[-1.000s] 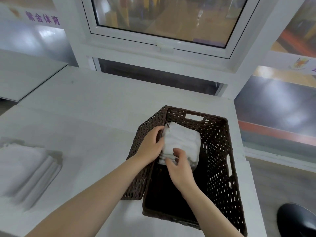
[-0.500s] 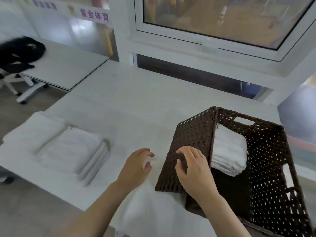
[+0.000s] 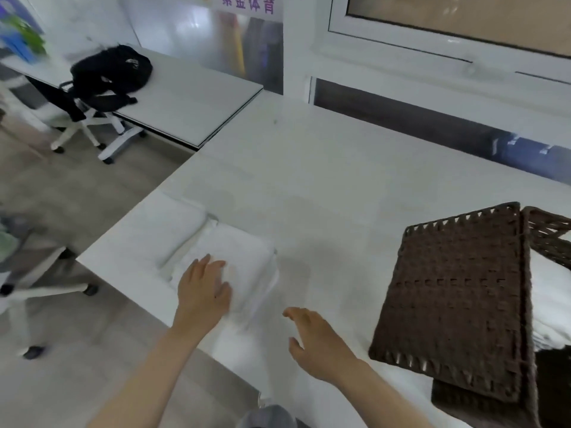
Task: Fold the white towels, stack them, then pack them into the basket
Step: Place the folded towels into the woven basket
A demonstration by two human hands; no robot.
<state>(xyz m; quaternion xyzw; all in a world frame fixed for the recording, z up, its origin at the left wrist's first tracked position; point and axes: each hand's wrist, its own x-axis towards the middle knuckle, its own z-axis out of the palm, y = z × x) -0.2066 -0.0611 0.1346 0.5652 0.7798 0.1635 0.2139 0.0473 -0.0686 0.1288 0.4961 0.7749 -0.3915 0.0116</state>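
A stack of folded white towels [image 3: 244, 264] lies at the table's left front corner, on top of a flat spread white towel [image 3: 160, 230]. My left hand [image 3: 202, 288] rests flat on the near left part of the stack, fingers straight. My right hand [image 3: 315, 338] hovers over the table just right of the stack, fingers spread, holding nothing. The dark brown woven basket [image 3: 457, 304] stands at the right edge of the view. Folded white towels [image 3: 550, 304] sit inside it, partly hidden by its near wall.
The white table [image 3: 324, 180] runs back to a window wall. A second table at the back left bears a black bag [image 3: 111, 75], with a white-legged office chair [image 3: 83, 118] beside it. Another chair base [image 3: 37, 282] stands on the floor at the left.
My view has swung left, away from the basket. Both hands have left the basket and moved left to the towel stack; the left hand now rests on it.
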